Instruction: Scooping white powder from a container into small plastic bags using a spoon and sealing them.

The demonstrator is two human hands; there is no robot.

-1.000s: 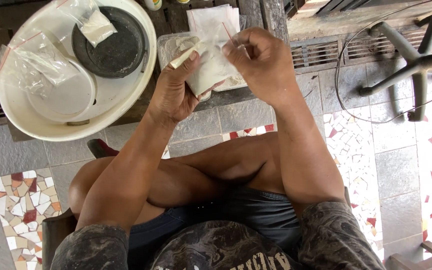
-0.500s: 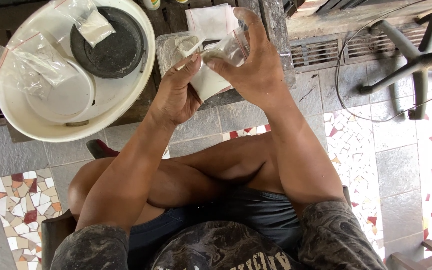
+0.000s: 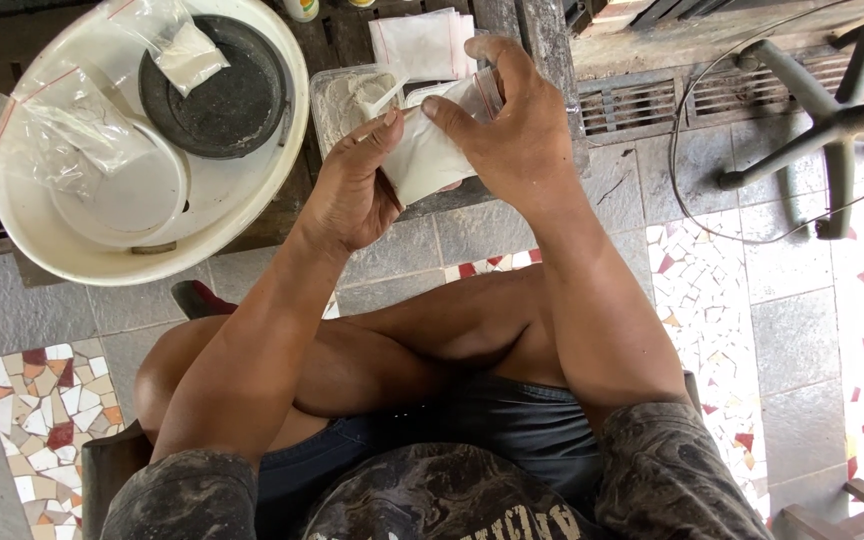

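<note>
My right hand [image 3: 508, 120] grips a small clear plastic bag of white powder [image 3: 420, 160] by its upper edge. My left hand [image 3: 354, 182] pinches a small pale spoon [image 3: 384, 98], whose tip lies at the bag's mouth. Just behind both hands sits a clear tub of white powder [image 3: 340, 102] on the dark wooden ledge. Another filled flat bag [image 3: 420, 42] lies beyond the tub.
A big cream basin [image 3: 252, 215] at the left holds a black round dish [image 3: 220, 92], a white lid and several plastic bags. My bare legs are crossed over the tiled floor. A fan stand [image 3: 832, 110] and its wire guard stand at the right.
The bag has been tipped and lowered from held upright to held low between both hands. My left hand now brings the spoon to its mouth.
</note>
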